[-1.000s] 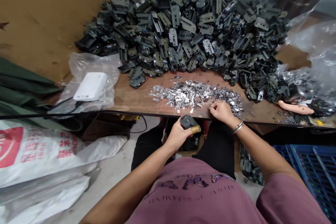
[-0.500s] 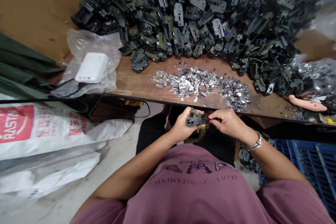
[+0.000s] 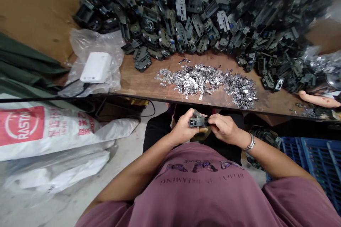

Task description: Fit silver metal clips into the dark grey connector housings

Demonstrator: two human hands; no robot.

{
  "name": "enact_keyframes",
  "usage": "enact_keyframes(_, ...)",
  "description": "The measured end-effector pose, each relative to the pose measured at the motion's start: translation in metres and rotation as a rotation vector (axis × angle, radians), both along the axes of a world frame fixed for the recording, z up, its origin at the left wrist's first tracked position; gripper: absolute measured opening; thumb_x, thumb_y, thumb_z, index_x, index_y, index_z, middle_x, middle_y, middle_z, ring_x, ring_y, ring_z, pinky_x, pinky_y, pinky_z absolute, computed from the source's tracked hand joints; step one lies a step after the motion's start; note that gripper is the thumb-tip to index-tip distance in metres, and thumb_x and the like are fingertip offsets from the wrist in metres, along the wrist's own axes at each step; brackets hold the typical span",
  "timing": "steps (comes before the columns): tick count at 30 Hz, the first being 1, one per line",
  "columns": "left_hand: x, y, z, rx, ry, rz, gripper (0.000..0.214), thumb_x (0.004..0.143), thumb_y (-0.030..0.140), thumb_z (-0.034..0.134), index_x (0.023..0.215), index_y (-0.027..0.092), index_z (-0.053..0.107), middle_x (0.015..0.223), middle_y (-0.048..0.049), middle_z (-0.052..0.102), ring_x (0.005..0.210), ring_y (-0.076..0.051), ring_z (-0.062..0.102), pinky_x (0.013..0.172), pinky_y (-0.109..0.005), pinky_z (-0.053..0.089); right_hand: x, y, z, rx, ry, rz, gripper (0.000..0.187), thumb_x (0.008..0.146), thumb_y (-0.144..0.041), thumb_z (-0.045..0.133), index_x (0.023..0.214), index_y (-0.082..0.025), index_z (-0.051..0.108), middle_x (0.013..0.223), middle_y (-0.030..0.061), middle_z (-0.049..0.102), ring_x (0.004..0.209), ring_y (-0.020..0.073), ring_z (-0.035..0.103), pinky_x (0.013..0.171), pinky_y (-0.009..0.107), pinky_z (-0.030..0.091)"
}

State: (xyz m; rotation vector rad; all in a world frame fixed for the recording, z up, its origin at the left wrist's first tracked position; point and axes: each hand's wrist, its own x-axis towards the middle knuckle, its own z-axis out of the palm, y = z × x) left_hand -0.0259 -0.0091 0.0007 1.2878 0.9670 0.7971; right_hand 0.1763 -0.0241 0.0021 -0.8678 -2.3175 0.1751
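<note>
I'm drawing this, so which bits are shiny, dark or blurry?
In the head view, glare whitens the small metal pieces and shadow darkens the space beneath the table; also in that view, the pile of dark parts blurs toward the upper right.

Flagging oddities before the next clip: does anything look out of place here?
Yes: a pinkish, limb-shaped object I can't identify lies near the front edge of the table, far right. Its colour and shape clash with the grey parts and shiny pieces.
</note>
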Motion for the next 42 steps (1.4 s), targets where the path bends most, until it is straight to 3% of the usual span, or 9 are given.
enact_keyframes(3, -0.002, -0.001, -0.003, -0.003, 0.025, -0.011, 0.041, 0.061, 0.03, 0.085, 0.089, 0.019, 0.058, 0.101, -0.0073, 0.072, 0.086, -0.018, 0.065, 0.08, -0.031, 0.051, -0.001, -0.002, -0.003, -0.067, 0.044, -0.002, 0.02, 0.09, -0.007, 0.046, 0.096, -0.018, 0.06, 0.085, 0.0079, 0.071, 0.077, 0.017, 0.069, 0.064, 0.027, 0.057)
enact_keyframes(8, -0.004, 0.0, -0.003, -0.06, 0.015, 0.021, 0.041, 0.059, 0.029, 0.086, 0.089, 0.019, 0.06, 0.091, -0.0042, 0.071, 0.078, -0.016, 0.063, 0.074, -0.029, 0.05, 0.004, -0.004, -0.003, -0.418, 0.285, -0.186, 0.013, 0.093, -0.018, 0.056, 0.085, -0.021, 0.066, 0.07, 0.0008, 0.072, 0.056, 0.013, 0.068, 0.052, 0.022, 0.055)
enact_keyframes(11, -0.006, 0.002, -0.002, -0.082, 0.001, 0.052, 0.039, 0.059, 0.028, 0.085, 0.088, 0.02, 0.06, 0.089, -0.0034, 0.071, 0.077, -0.016, 0.063, 0.073, -0.028, 0.051, 0.007, -0.007, -0.005, -0.32, 0.317, -0.231, 0.009, 0.091, -0.019, 0.059, 0.09, -0.023, 0.068, 0.085, 0.0044, 0.076, 0.072, 0.0176, 0.073, 0.065, 0.029, 0.061)
enact_keyframes(17, -0.006, 0.0, -0.002, -0.014, 0.048, -0.019, 0.038, 0.06, 0.027, 0.085, 0.087, 0.019, 0.059, 0.094, -0.0045, 0.072, 0.078, -0.015, 0.063, 0.074, -0.028, 0.051, -0.001, -0.009, -0.011, -0.084, 0.114, -0.047, 0.021, 0.091, -0.008, 0.049, 0.105, -0.019, 0.06, 0.09, 0.0088, 0.073, 0.083, 0.0184, 0.072, 0.069, 0.029, 0.06)
enact_keyframes(27, -0.008, 0.0, -0.002, 0.018, 0.102, -0.044, 0.04, 0.062, 0.034, 0.085, 0.091, 0.019, 0.063, 0.089, -0.0046, 0.071, 0.078, -0.017, 0.064, 0.077, -0.03, 0.051, -0.004, -0.01, -0.012, -0.082, 0.059, 0.022, 0.028, 0.09, -0.004, 0.042, 0.105, -0.017, 0.062, 0.089, 0.0089, 0.073, 0.081, 0.0185, 0.072, 0.07, 0.029, 0.061)
enact_keyframes(31, -0.01, -0.001, -0.006, 0.01, 0.104, 0.015, 0.041, 0.061, 0.033, 0.086, 0.092, 0.019, 0.063, 0.09, -0.0039, 0.071, 0.077, -0.016, 0.064, 0.075, -0.029, 0.051, -0.001, -0.015, -0.012, -0.242, 0.194, -0.001, 0.032, 0.091, -0.007, 0.046, 0.115, -0.02, 0.063, 0.095, 0.0067, 0.075, 0.081, 0.0166, 0.073, 0.07, 0.028, 0.062)
enact_keyframes(34, -0.011, -0.002, -0.005, 0.012, 0.078, 0.064, 0.041, 0.061, 0.034, 0.086, 0.091, 0.02, 0.061, 0.095, -0.0045, 0.073, 0.082, -0.018, 0.066, 0.079, -0.031, 0.052, -0.001, -0.018, -0.014, -0.403, 0.445, -0.152, 0.027, 0.093, -0.014, 0.051, 0.114, -0.023, 0.065, 0.104, 0.0073, 0.075, 0.079, 0.0156, 0.074, 0.067, 0.028, 0.062)
enact_keyframes(37, -0.011, -0.004, -0.003, 0.05, 0.064, 0.095, 0.042, 0.062, 0.032, 0.086, 0.092, 0.021, 0.059, 0.103, -0.0067, 0.073, 0.089, -0.02, 0.068, 0.084, -0.034, 0.053, -0.009, -0.017, -0.017, -0.726, 0.775, -0.323, 0.021, 0.09, -0.028, 0.06, 0.109, -0.022, 0.067, 0.101, 0.0076, 0.075, 0.07, 0.0154, 0.072, 0.055, 0.026, 0.058)
enact_keyframes(42, -0.008, -0.006, -0.012, 0.146, 0.033, 0.096, 0.041, 0.063, 0.031, 0.086, 0.09, 0.021, 0.057, 0.111, -0.0103, 0.072, 0.104, -0.024, 0.067, 0.097, -0.039, 0.05, -0.032, -0.009, -0.023, -1.296, 1.121, -0.236, 0.027, 0.073, -0.039, 0.077, 0.091, -0.018, 0.073, 0.075, 0.0015, 0.071, 0.05, 0.0092, 0.057, 0.046, 0.021, 0.049)
